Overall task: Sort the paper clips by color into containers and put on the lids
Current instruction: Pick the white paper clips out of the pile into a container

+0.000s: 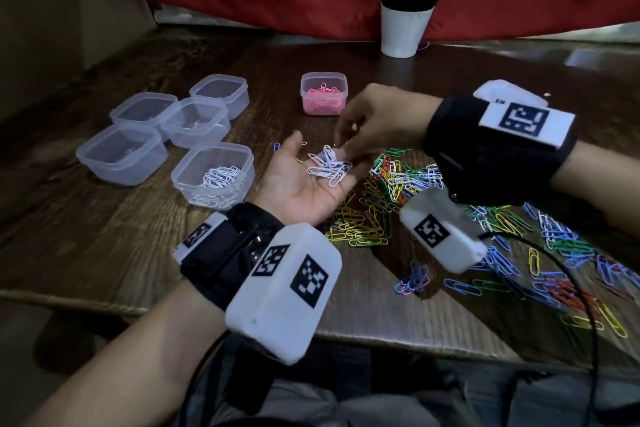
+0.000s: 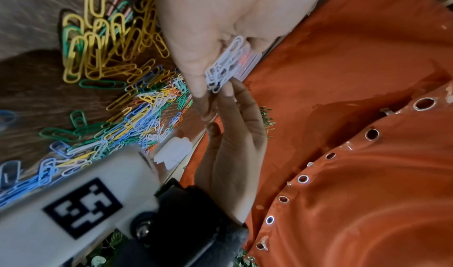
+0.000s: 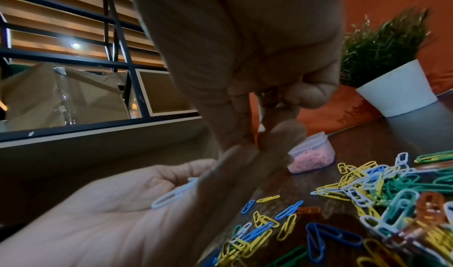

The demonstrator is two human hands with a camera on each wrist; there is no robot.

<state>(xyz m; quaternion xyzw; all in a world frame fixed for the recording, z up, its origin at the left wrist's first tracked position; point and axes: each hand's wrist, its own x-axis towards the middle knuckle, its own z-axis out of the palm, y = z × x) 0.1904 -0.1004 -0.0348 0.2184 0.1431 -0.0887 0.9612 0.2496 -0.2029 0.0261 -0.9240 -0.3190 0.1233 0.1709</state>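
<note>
My left hand (image 1: 306,172) lies palm up over the table, fingers straight, with a small heap of white paper clips (image 1: 329,165) on its fingers. The same heap shows in the left wrist view as white clips (image 2: 224,67). My right hand (image 1: 341,150) reaches in from the right, its thumb and forefinger pinching at the far edge of that heap. A clear container of white clips (image 1: 214,173) stands just left of my left hand. A pink-filled container (image 1: 323,94) stands behind both hands. The mixed-colour pile (image 1: 398,180) lies under and right of my hands.
Several empty clear containers (image 1: 123,152) cluster at the left. A stack of white lids (image 1: 498,88) sits at the back right, partly behind my right wrist strap. A potted plant (image 1: 407,28) stands at the back. Loose clips spread to the table's front edge (image 1: 381,340).
</note>
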